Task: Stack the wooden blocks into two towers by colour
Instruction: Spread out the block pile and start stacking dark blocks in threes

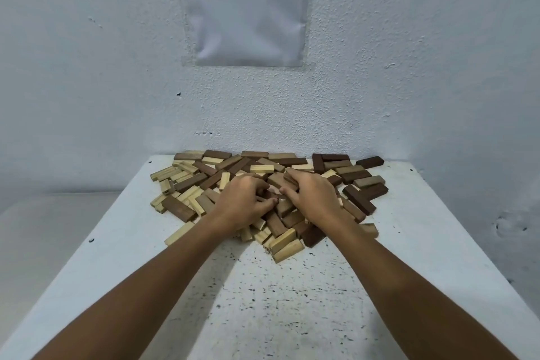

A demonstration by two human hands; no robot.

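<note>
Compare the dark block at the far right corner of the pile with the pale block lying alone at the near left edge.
The dark block is deep brown; the pale block is light cream. The dark block lies far back by the wall; the pale block lies nearer the person, left of the left forearm. Both lie flat on the white table, look similar in shape, and neither is touched by the hands.

Blocks [263,193] lie in one loose heap on the worktop [423,242], at its 12 o'clock end against the wall [87,67]. Sheet [248,9] is on the wall at 12 o'clock above the heap. Left hand [244,202] and right hand [311,196] rest on heap centre, side by side, nearly touching.
</note>
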